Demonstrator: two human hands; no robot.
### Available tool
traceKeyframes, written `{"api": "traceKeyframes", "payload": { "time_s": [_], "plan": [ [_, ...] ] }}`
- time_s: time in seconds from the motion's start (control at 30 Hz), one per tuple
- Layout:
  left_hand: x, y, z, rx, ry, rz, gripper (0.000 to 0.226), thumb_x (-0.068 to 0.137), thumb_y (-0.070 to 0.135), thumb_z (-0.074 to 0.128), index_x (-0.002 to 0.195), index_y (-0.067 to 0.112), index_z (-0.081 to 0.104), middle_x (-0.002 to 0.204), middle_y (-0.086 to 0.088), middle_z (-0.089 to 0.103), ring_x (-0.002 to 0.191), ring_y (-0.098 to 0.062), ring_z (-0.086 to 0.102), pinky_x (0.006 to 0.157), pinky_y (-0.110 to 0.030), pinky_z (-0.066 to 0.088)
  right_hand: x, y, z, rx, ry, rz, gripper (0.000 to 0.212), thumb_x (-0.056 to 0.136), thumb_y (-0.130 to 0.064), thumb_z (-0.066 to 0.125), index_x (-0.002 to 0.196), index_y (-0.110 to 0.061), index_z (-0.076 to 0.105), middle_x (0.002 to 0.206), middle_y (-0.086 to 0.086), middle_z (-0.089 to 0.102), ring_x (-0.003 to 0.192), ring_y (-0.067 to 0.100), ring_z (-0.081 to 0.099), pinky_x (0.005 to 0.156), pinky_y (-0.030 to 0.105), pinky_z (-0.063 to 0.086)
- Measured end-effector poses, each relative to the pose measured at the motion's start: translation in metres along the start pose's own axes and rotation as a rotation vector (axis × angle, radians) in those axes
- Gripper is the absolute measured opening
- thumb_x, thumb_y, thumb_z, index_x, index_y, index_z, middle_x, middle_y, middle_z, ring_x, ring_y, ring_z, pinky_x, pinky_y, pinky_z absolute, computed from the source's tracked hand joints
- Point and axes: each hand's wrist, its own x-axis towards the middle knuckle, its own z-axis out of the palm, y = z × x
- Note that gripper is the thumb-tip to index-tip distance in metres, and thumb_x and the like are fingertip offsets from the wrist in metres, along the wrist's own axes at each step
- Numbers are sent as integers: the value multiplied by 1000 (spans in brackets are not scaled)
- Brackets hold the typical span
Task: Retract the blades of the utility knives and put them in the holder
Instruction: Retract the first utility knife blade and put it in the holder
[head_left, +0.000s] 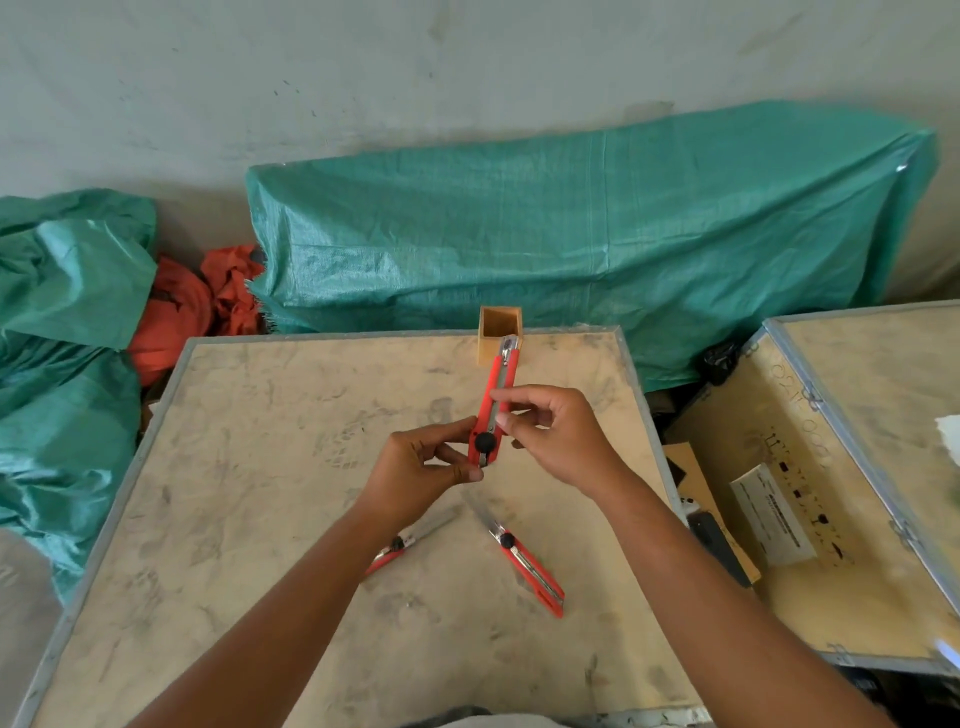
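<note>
Both hands hold one red utility knife (500, 387) above the table, its tip pointing away toward the wooden holder (498, 332). My left hand (423, 470) pinches its rear end beside the black knob. My right hand (558, 431) grips the middle of the body with thumb and fingers. Almost no blade shows past its metal tip. Two more red knives lie on the table (260, 467) below my hands: one (524, 558) with its blade out toward the upper left, the other (410, 540) partly hidden under my left forearm, blade extended to the upper right.
The holder stands at the table's far edge and looks empty. A wooden crate (810, 493) with a paper label sits to the right, a dark object at its foot. Green tarpaulin (571, 234) and orange cloth (182, 312) lie behind and to the left.
</note>
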Motion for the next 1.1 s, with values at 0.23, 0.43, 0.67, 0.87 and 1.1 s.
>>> {"api": "traceKeyframes", "payload": {
  "time_s": [0.23, 0.43, 0.67, 0.87, 1.1],
  "plan": [
    [110, 0, 8, 157, -70, -2, 54, 73, 14, 84, 121, 35, 67, 110, 15, 73, 79, -9, 73, 97, -31, 51, 97, 25, -31, -74, 122, -23, 29, 88, -6, 74, 110, -25, 79, 109, -4, 77, 97, 10, 72, 87, 31, 60],
    [202, -19, 16, 231, -108, -17, 54, 80, 21, 80, 129, 34, 62, 123, 17, 67, 88, -9, 72, 89, -32, 56, 185, 63, -39, -190, 213, -49, 27, 89, -7, 73, 110, -21, 79, 109, -2, 78, 94, 10, 72, 82, 20, 57],
    [279, -48, 29, 374, -71, -100, 70, 82, 11, 76, 144, 15, 44, 143, -5, 55, 132, -22, 49, 100, -27, 37, 258, 110, -26, -302, 320, -64, 25, 90, -8, 70, 110, -20, 79, 108, 2, 79, 89, 14, 73, 80, 29, 61],
    [311, -85, 38, 431, -91, -206, 68, 84, 12, 74, 143, 18, 41, 131, -7, 61, 122, -28, 56, 88, -26, 40, 275, 140, -19, -371, 318, -103, 25, 89, -5, 70, 110, -14, 79, 105, 5, 79, 91, 21, 73, 87, 29, 56],
    [316, -105, 40, 380, -40, -202, 58, 83, 11, 73, 134, 26, 52, 121, -2, 67, 113, -24, 61, 89, -29, 44, 274, 156, -14, -382, 334, -152, 31, 86, 5, 69, 112, -9, 77, 107, 9, 78, 99, 23, 72, 92, 30, 55]
  ]
}}
